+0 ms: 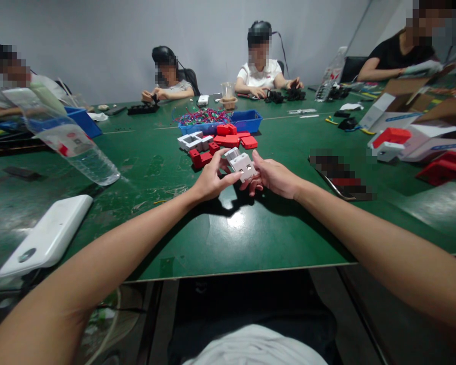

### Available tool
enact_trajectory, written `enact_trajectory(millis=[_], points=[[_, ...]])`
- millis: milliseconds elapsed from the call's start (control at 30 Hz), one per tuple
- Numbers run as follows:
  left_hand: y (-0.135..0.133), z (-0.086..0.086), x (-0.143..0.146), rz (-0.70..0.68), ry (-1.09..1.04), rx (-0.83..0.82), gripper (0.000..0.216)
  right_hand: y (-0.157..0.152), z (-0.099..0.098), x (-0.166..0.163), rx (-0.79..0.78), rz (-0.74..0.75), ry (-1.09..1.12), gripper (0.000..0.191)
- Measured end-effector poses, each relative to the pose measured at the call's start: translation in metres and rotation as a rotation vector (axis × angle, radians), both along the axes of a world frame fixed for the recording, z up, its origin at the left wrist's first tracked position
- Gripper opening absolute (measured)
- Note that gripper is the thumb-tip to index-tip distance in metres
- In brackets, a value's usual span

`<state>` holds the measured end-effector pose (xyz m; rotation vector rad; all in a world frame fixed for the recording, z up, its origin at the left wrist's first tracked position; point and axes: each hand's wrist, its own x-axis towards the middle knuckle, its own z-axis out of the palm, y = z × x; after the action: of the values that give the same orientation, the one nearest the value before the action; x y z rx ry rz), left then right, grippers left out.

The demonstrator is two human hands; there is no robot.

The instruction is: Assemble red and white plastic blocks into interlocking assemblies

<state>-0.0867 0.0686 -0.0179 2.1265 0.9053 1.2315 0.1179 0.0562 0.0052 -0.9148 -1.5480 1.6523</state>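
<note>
Just above the green table, my left hand (215, 177) and my right hand (275, 175) both grip a white plastic housing (243, 166) with small square openings in its face. My left thumb presses along its lower edge; the right fingers curl beneath it. The housing is tilted. Close behind it lie several red plastic housings (228, 139), with a red piece (200, 159) by my left fingers. White plastic housings (194, 141) sit to the left of the red ones.
Blue bins (247, 121) behind the housings carry bundles of coloured wires (209, 116). A water bottle (76, 147) and a white power bank (47, 235) are on the left, a phone (338, 177) on the right. Cardboard boxes (437, 137) stand far right. Several people sit around the table.
</note>
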Motion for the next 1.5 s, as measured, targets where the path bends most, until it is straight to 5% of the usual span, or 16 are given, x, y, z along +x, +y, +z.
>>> enact_trajectory(millis=[167,633,1500], points=[[0.009,-0.003,-0.001,-0.11,-0.136,-0.239,0.058,0.0,0.001,0.0,-0.025,-0.006,0.021,0.068],[0.001,0.01,0.002,-0.031,-0.082,-0.287,0.057,-0.003,0.006,0.001,-0.022,0.032,0.009,0.064],[0.002,0.003,0.0,-0.072,-0.059,-0.204,0.07,-0.005,0.008,0.004,0.236,-0.002,-0.072,0.054]])
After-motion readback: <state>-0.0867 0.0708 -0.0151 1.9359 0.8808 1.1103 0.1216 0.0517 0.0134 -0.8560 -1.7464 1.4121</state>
